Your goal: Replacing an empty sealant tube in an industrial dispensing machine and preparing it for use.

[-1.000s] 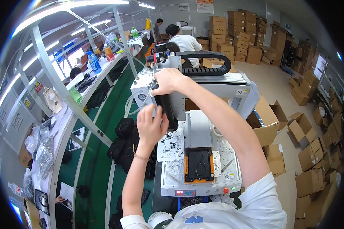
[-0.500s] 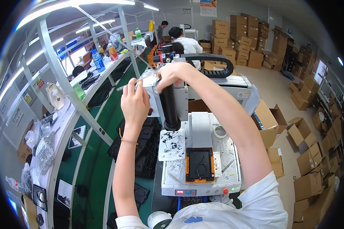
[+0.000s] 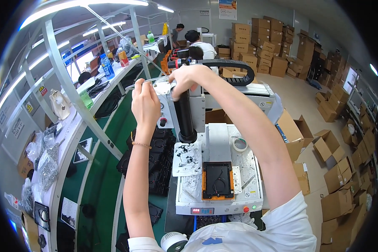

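My left hand [image 3: 147, 103] is raised beside the machine head, fingers closed around a thin pale tube [image 3: 158, 80] that runs toward the top of a black cylinder. My right hand [image 3: 185, 80] reaches over from the right and curls round the upper end of that upright black cylinder [image 3: 184, 117]; its fingertips are partly hidden. Below stands a white benchtop machine [image 3: 189, 208] with a small display and a red button. An orange fixture [image 3: 204, 185] on its bed holds a black rectangular frame [image 3: 218, 178] with a thin cable lying in it.
A white plate smeared with black [image 3: 187, 161] lies left of the fixture, a roll of tape [image 3: 240, 144] right of it. Black frames [image 3: 157, 168] are stacked on the green conveyor [image 3: 94, 185]. A black cable chain [image 3: 243, 71] arches behind my right arm. Open cartons [image 3: 329, 145] stand at right.
My left hand has shifted slightly, its fingers drawn closer together on the tube. My right hand stays at the cylinder's top, a little further left. The whole view has drifted slightly.
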A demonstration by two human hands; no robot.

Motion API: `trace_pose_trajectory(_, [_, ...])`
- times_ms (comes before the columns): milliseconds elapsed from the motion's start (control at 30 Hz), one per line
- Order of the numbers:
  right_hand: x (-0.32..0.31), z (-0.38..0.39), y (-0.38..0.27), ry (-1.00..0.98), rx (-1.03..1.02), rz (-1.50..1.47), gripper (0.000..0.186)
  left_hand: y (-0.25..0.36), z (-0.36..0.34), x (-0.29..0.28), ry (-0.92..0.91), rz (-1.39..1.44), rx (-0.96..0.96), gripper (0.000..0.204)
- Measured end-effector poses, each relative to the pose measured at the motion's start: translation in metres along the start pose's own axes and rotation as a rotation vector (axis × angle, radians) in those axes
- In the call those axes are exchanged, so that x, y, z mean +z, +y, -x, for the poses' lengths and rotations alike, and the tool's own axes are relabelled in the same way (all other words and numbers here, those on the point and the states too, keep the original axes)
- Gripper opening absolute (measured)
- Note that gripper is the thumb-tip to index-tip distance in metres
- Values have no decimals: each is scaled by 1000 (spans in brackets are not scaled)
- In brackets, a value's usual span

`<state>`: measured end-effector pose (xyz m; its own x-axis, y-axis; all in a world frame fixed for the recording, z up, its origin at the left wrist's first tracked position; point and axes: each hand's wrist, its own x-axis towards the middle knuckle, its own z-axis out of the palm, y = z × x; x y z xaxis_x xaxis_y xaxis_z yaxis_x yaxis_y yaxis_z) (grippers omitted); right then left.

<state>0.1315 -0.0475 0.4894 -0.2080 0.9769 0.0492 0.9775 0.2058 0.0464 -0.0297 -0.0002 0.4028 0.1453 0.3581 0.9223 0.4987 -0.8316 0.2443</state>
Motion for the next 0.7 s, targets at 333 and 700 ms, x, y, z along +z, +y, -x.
trace_pose_trajectory(333, [-16, 6, -49, -101, 503, -73, 58, -14, 7, 5, -23, -6, -98, 23])
trace_pose_trajectory(700, [5, -2, -24, 6, 402, 69, 67, -6, 9, 9, -105, 33, -219, 26])
